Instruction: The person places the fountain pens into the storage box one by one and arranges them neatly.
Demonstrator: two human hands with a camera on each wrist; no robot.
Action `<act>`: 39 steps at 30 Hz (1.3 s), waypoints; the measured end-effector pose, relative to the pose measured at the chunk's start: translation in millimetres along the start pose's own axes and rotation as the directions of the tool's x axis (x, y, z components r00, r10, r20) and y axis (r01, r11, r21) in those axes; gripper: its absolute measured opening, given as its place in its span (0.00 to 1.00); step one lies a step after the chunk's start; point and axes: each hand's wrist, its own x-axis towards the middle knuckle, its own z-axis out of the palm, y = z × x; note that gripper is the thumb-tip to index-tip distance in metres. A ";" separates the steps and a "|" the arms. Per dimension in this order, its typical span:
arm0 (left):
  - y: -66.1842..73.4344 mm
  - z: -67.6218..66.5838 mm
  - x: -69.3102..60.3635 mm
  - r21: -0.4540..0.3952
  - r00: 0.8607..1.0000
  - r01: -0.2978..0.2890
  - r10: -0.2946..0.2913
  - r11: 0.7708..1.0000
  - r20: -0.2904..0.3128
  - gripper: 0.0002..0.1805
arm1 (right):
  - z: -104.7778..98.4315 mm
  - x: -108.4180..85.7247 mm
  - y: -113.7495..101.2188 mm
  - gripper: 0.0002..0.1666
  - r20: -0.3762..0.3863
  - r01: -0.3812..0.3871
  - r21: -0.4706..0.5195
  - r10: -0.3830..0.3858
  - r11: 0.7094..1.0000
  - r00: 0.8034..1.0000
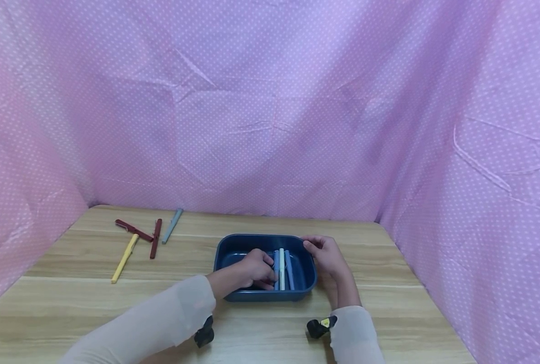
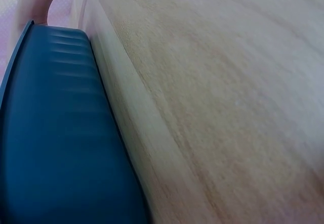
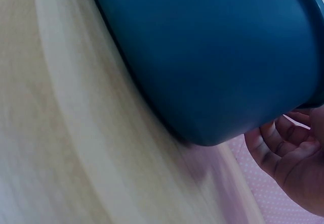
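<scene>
Blue box (image 1: 270,297): my right hand (image 1: 326,253) pinches it; left hand (image 1: 257,268), grip unclear, could skew the pens (image 1: 282,270) by bumping.

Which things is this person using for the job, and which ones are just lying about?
Used in the job:
- dark blue box
- two blue pens inside it
- pale green pen between them

Just lying about on the table, though perhaps part of the job too:
- two dark red pens
- yellow pen
- grey-blue pen
</scene>
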 end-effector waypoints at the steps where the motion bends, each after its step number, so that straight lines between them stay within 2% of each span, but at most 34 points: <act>1: 0.2 0.4 0.0 0.001 1.000 0.000 0.000 1.000 -0.001 0.24 | 0.0 -0.1 -0.3 0.14 -0.001 0.000 -0.001 0.000 1.000 1.000; 10: 1.5 3.6 -1.0 0.003 1.000 0.001 -0.001 1.000 -0.019 0.24 | -0.4 0.9 2.6 0.15 -0.001 -0.001 -0.011 0.001 1.000 1.000; 23: -3.0 6.1 4.6 -0.023 1.000 0.007 -0.008 1.000 -0.015 0.23 | 0.0 -0.2 2.0 0.15 -0.001 -0.010 0.002 0.010 1.000 1.000; 39: 1.0 4.3 -0.2 -0.009 1.000 0.000 -0.001 1.000 -0.023 0.25 | -0.8 1.4 4.2 0.14 0.000 0.003 -0.001 -0.003 1.000 1.000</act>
